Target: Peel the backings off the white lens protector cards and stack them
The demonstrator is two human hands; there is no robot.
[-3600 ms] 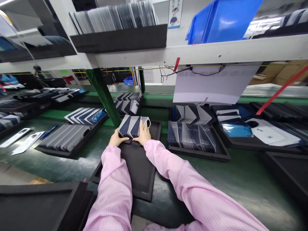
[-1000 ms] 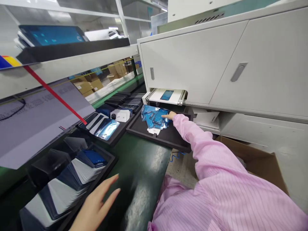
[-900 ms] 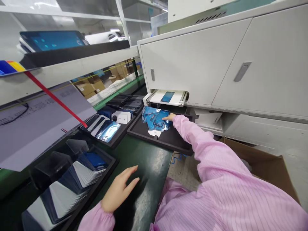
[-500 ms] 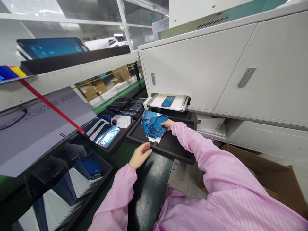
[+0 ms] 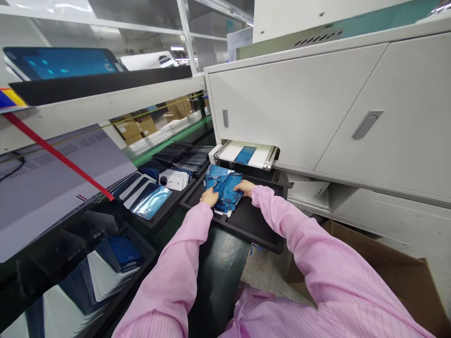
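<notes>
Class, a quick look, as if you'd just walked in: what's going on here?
Someone's left hand is at the left side of a loose pile of blue panels in a black tray, the right hand at its right. How firmly each grips is unclear. Another blue panel lies on the white belt beyond.

The garment (image 5: 268,314) is pale pink and bears fine parallel stripes. The left sleeve (image 5: 167,272) and the right sleeve (image 5: 329,253) are long and loosely cut, with creases along the forearms. The left cuff (image 5: 205,208) and the right cuff (image 5: 257,194) gather closely at the wrists. The left hand (image 5: 209,197) and the right hand (image 5: 245,188) are bare.
</notes>
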